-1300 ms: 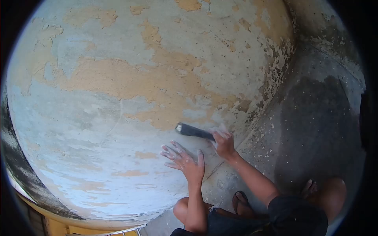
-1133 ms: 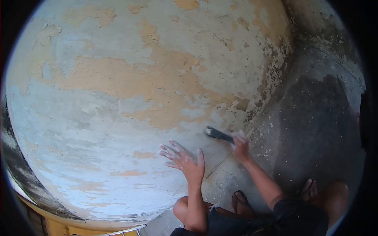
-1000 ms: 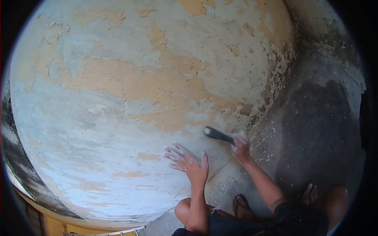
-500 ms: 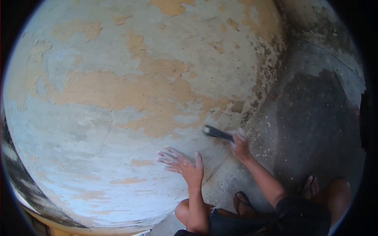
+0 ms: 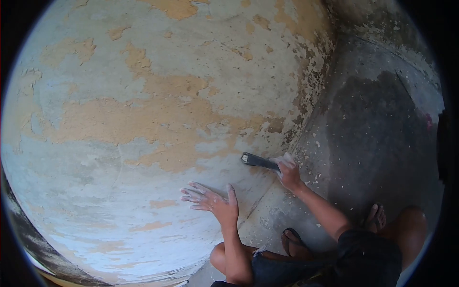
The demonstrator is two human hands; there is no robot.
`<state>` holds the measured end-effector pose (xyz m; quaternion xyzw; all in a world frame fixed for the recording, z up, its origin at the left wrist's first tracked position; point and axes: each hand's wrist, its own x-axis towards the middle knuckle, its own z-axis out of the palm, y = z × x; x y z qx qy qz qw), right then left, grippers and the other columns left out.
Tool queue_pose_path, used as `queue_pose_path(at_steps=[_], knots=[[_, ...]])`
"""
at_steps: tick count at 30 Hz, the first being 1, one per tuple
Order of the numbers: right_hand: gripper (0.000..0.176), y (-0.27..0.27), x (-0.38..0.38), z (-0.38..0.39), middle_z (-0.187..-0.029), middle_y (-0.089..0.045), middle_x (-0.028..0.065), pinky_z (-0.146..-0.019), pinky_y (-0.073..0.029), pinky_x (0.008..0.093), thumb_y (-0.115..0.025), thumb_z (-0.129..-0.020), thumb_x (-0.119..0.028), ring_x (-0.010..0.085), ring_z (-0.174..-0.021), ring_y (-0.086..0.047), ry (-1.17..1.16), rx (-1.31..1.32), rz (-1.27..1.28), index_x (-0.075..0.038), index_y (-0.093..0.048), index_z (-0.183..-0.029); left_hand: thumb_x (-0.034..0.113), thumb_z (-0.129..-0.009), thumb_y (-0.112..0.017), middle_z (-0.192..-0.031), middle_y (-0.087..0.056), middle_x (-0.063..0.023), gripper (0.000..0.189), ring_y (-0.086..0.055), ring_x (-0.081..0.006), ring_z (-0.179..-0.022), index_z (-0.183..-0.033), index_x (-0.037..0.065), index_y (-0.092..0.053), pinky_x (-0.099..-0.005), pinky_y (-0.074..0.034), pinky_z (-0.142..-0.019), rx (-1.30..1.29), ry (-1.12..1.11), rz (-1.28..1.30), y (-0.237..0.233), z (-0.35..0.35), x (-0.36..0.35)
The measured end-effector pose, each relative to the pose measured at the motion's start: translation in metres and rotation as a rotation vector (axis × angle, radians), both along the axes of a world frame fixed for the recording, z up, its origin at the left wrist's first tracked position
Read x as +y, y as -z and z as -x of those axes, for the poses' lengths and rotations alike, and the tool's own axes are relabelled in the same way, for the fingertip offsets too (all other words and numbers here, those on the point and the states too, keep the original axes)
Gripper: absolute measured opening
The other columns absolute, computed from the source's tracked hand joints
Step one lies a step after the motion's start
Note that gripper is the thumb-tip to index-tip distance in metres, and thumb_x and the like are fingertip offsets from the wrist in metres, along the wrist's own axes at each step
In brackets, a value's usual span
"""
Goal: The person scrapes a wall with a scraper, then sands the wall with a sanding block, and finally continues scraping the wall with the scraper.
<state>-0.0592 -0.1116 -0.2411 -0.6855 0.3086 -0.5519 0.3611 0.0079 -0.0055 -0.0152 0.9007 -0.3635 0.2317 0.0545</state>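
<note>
A large wall [image 5: 158, 115] with peeling paint fills the left and middle of the head view. My left hand [image 5: 213, 203] rests against its lower part, fingers spread and dusted white. To the right, my right hand [image 5: 288, 173] is closed around a dark, narrow scraper-like tool [image 5: 259, 161]. The tool's pale end points left, at or close to the wall; contact cannot be made out. Its exact kind does not show. White dust also covers the right fingers.
Grey concrete floor [image 5: 320, 196] with a dark damp-looking patch [image 5: 373, 129] and scattered paint flakes lies to the right. My feet in flip-flops [image 5: 295, 243] and bent knees are at the bottom. A second stained wall [image 5: 382, 21] meets the floor at upper right.
The view has shifted, so the wall appears further left. My right hand still grips the tool, which sits slightly further left in view. The left hand stays spread against the wall.
</note>
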Motion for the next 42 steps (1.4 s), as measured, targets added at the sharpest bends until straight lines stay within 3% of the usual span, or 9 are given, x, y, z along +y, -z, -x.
queue_pose_path(at_steps=[6,9,15,22,25,29,32,39,42], knots=[[0.037,-0.115,-0.032,-0.02,-0.092,-0.065,0.0067,-0.07,-0.05,0.0436,-0.074,-0.072,-0.011,0.0322,-0.083,-0.059,-0.057,-0.157,0.066,-0.015,-0.065,-0.108,0.043,-0.08,-0.066,-0.155,0.017,-0.0341,0.111,0.021,-0.0553,-0.14,-0.153,-0.001,0.004,-0.0716,0.009,-0.105,-0.052,-0.016,0.001,0.011,-0.014,0.0],[0.04,-0.109,-0.023,-0.021,-0.094,-0.065,0.0075,-0.072,-0.05,0.0439,-0.075,-0.069,-0.009,0.0331,-0.085,-0.059,-0.064,-0.154,0.019,-0.014,-0.065,-0.108,0.044,-0.08,-0.065,-0.154,0.017,-0.0345,0.111,0.021,-0.0558,-0.139,-0.153,-0.001,0.004,-0.072,0.01,-0.105,-0.032,-0.009,0.009,0.011,-0.014,-0.001],[0.044,0.006,0.003,0.001,-0.09,-0.063,0.0064,-0.069,-0.049,0.044,-0.074,-0.067,-0.005,0.0327,-0.082,-0.058,-0.024,0.046,-0.036,-0.013,-0.064,-0.109,0.045,-0.081,-0.064,-0.154,0.018,-0.0345,0.11,0.021,-0.0556,-0.139,-0.153,-0.001,0.005,-0.0724,0.011,-0.104,-0.064,0.004,0.012,0.013,-0.016,-0.003],[0.045,-0.078,-0.03,-0.019,-0.088,-0.063,0.0057,-0.069,-0.049,0.0439,-0.07,-0.068,-0.002,0.0319,-0.082,-0.057,-0.077,-0.134,0.073,-0.014,-0.064,-0.11,0.046,-0.081,-0.064,-0.154,0.019,-0.0346,0.111,0.022,-0.0563,-0.139,-0.153,-0.001,0.006,-0.0725,0.011,-0.104,-0.064,-0.014,0.012,0.012,-0.013,-0.003],[0.043,-0.067,-0.023,-0.019,-0.088,-0.063,0.0059,-0.07,-0.049,0.0436,-0.069,-0.069,-0.003,0.0325,-0.083,-0.057,-0.063,-0.136,0.036,-0.014,-0.064,-0.11,0.046,-0.08,-0.065,-0.154,0.019,-0.0344,0.111,0.022,-0.056,-0.139,-0.153,0.0,0.006,-0.0723,0.01,-0.104,-0.05,-0.008,0.009,0.011,-0.014,-0.003],[0.042,0.025,0.003,-0.003,-0.089,-0.063,0.0068,-0.071,-0.049,0.0434,-0.07,-0.068,-0.003,0.0338,-0.085,-0.057,-0.022,-0.017,-0.035,-0.013,-0.064,-0.109,0.045,-0.08,-0.065,-0.154,0.019,-0.034,0.111,0.022,-0.055,-0.139,-0.153,0.0,0.005,-0.072,0.01,-0.104,-0.057,0.0,0.005,0.01,-0.01,-0.003],[0.041,0.019,0.004,-0.006,-0.091,-0.063,0.0071,-0.071,-0.049,0.0434,-0.071,-0.069,-0.004,0.0339,-0.086,-0.057,0.006,0.009,-0.054,-0.013,-0.065,-0.108,0.044,-0.081,-0.065,-0.155,0.018,-0.0335,0.11,0.022,-0.0547,-0.14,-0.154,0.0,0.005,-0.0721,0.01,-0.104,-0.058,0.008,0.007,0.01,-0.01,-0.002],[0.038,-0.09,-0.015,-0.02,-0.092,-0.064,0.0066,-0.07,-0.05,0.0428,-0.073,-0.071,-0.01,0.0326,-0.088,-0.058,-0.048,-0.084,0.033,-0.012,-0.065,-0.108,0.043,-0.08,-0.065,-0.156,0.017,-0.0318,0.11,0.021,-0.0541,-0.14,-0.154,0.002,0.005,-0.0719,0.008,-0.105,-0.007,0.009,0.015,0.002,-0.005,-0.002],[0.039,-0.032,0.0,-0.015,-0.094,-0.065,0.0064,-0.072,-0.05,0.0424,-0.073,-0.071,-0.007,0.0326,-0.089,-0.059,-0.009,-0.051,-0.006,-0.012,-0.065,-0.109,0.043,-0.08,-0.066,-0.156,0.017,-0.0312,0.11,0.02,-0.0538,-0.141,-0.154,0.002,0.004,-0.0719,0.007,-0.106,-0.014,-0.006,-0.017,0.002,-0.003,-0.001]])
